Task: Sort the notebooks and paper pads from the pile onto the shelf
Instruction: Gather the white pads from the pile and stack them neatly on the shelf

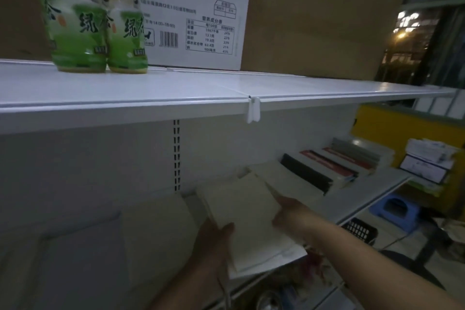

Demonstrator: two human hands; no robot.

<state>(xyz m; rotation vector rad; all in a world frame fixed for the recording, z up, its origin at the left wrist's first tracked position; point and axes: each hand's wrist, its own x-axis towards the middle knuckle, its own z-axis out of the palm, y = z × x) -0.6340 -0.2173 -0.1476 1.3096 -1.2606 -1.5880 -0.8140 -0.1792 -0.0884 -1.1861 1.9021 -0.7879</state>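
Shelving of white metal fills the view, and low in it both hands meet on a small stack of cream pads, held tilted over the front part of the lower shelf; whether the stack rests on the shelf cannot be told. The left hand holds the stack's near left corner, thumb laid on the top sheet and the other fingers hidden beneath. The right hand grips the right edge, thumb on top and fingers tucked under. Just left of the stack another cream pad lies flat on the lower shelf. Behind the stack a pale pad lies beside a row of notebooks that runs off to the right: a black one nearest, then red-and-white covers, then grey ones at the far end. The upper shelf carries two green tea bottles standing side by side at the left, a white printed carton behind them, and a plain brown cardboard box against the carton's right side. Beyond the shelf's right end a yellow surface stands behind a pile of white papers. Lower down are a blue plastic stool and a black slotted basket. The light is dim and the pads' covers are too blurred to read
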